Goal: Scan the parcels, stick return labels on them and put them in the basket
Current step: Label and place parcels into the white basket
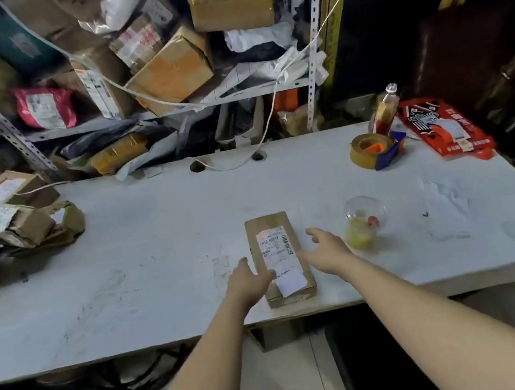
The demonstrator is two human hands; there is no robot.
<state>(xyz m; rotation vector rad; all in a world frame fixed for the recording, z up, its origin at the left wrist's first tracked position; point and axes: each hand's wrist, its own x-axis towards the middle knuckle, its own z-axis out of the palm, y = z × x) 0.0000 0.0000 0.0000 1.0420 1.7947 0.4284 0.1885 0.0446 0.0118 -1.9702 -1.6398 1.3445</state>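
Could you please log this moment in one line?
parcel: labelled, on table | left hand: at its left edge | right hand: open, right side

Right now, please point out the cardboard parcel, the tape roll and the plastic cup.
cardboard parcel (266,224): head view, bare far end of its top.
tape roll (360,155): head view, its brown outer side.
plastic cup (360,235): head view, its yellow lower part.
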